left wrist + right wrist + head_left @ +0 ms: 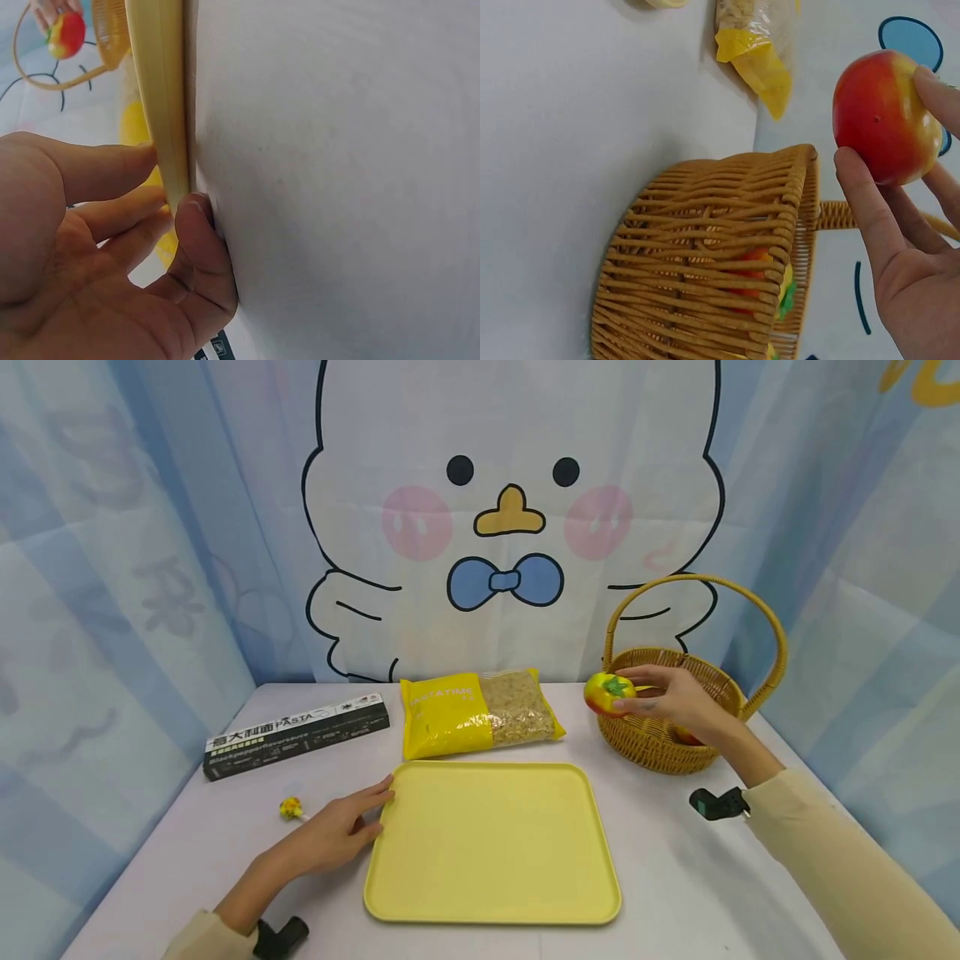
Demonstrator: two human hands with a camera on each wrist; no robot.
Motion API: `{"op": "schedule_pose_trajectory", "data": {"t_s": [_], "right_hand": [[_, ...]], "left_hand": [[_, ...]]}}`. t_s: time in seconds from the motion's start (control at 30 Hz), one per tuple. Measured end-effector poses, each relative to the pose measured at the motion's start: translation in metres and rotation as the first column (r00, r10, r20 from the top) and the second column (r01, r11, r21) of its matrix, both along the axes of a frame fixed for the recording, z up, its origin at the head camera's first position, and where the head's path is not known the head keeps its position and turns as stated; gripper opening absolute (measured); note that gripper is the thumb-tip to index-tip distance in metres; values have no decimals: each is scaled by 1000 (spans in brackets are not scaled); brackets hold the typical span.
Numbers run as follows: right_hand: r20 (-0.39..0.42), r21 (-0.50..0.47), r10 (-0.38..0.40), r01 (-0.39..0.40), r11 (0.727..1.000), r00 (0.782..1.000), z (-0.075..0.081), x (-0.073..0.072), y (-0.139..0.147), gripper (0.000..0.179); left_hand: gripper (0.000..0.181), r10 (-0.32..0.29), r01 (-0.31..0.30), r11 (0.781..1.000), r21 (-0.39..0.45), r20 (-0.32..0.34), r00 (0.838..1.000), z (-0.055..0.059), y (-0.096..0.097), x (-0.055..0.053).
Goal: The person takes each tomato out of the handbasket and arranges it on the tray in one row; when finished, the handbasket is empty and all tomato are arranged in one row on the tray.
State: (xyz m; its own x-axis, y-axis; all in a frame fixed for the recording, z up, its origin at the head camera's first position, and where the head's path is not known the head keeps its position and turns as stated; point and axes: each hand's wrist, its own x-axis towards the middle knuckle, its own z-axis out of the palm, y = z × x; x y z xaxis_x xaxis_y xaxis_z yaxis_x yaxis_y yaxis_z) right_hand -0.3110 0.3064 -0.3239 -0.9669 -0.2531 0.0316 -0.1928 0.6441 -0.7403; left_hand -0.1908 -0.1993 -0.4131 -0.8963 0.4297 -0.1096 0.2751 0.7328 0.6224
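My right hand point(667, 697) holds a red-and-yellow fruit point(602, 693) with a green leafy top, raised at the left rim of a wicker basket point(652, 752). The right wrist view shows the fruit's red underside between thumb and fingers. Through the basket's weave, another red, yellow and green piece point(761, 277) is partly visible. At the left edge of a yellow tray point(491, 843), my left hand point(333, 831) grips the rim. Up close, the left wrist view has a bent finger point(201, 229) low against that rim, with other fingertips higher on it.
Behind the tray lies a yellow bag of pasta point(450, 714). A black-and-white pasta box point(296, 735) is at the back left. Near my left hand lies a wrapped lollipop point(290, 808). The basket's tall handle point(780, 643) arches above it. Printed curtains point(510, 635) enclose the white table.
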Motion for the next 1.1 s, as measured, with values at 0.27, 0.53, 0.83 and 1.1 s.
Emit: {"op": "schedule_pose_trajectory", "data": {"t_s": [0.27, 0.53, 0.83, 1.1], "right_hand": [[19, -25, 28, -28, 999, 999, -6, 2, -9, 71], [8, -33, 73, -72, 997, 997, -10, 7, -23, 65], [-10, -24, 95, -95, 995, 995, -19, 5, -42, 65], [40, -54, 104, -102, 993, 994, -25, 6, -57, 67]], "left_hand": [[57, -22, 22, 1000, 7, -5, 1000, 0, -2, -1], [56, -39, 40, 999, 27, -23, 999, -3, -4, -2], [56, -39, 40, 999, 26, -29, 999, -4, -4, -2], [56, -30, 30, 999, 22, -24, 999, -2, -3, -1]]}}
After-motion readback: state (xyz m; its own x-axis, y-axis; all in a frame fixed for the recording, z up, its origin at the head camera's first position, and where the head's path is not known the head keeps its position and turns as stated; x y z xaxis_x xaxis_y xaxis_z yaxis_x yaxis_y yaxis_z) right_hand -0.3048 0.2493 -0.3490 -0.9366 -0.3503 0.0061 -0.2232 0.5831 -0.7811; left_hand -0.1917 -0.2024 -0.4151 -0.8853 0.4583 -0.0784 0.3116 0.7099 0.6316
